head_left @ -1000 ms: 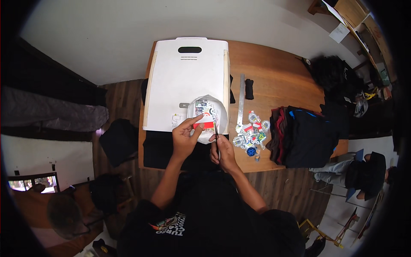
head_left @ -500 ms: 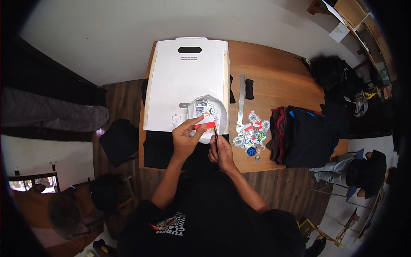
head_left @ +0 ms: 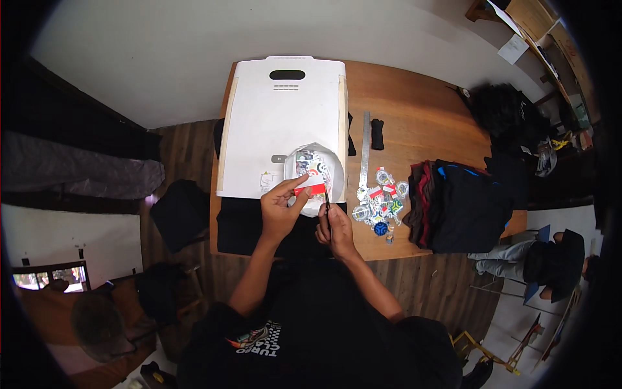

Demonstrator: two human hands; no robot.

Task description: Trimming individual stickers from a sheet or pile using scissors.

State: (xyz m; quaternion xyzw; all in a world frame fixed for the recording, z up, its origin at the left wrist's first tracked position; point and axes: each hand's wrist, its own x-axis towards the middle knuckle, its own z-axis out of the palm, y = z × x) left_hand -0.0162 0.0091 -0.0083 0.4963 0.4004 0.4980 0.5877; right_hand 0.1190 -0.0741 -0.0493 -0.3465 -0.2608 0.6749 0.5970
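My left hand (head_left: 280, 211) pinches a small white sticker sheet (head_left: 314, 188) with a red band and printed shapes. In my right hand (head_left: 337, 235) are dark scissors (head_left: 328, 199), their blades at the sheet's right edge; the fingers partly hide the handles. Both hands are close together over a white bag-like container (head_left: 339, 170) with an open top. Printed pieces (head_left: 308, 157) show inside it. The container sits at the near right corner of a large white panel-like box (head_left: 278, 123).
Right of the container, a pile of cut stickers (head_left: 382, 207) lies on the wooden table (head_left: 414, 123). A metal ruler (head_left: 365, 142) and a black bundle (head_left: 378, 135) lie behind it. Folded dark clothes (head_left: 470, 207) are stacked farther right. Another person (head_left: 554, 266) sits at far right.
Both hands stay in nearly the same place. The scissors have shifted very slightly at the sheet's right edge.
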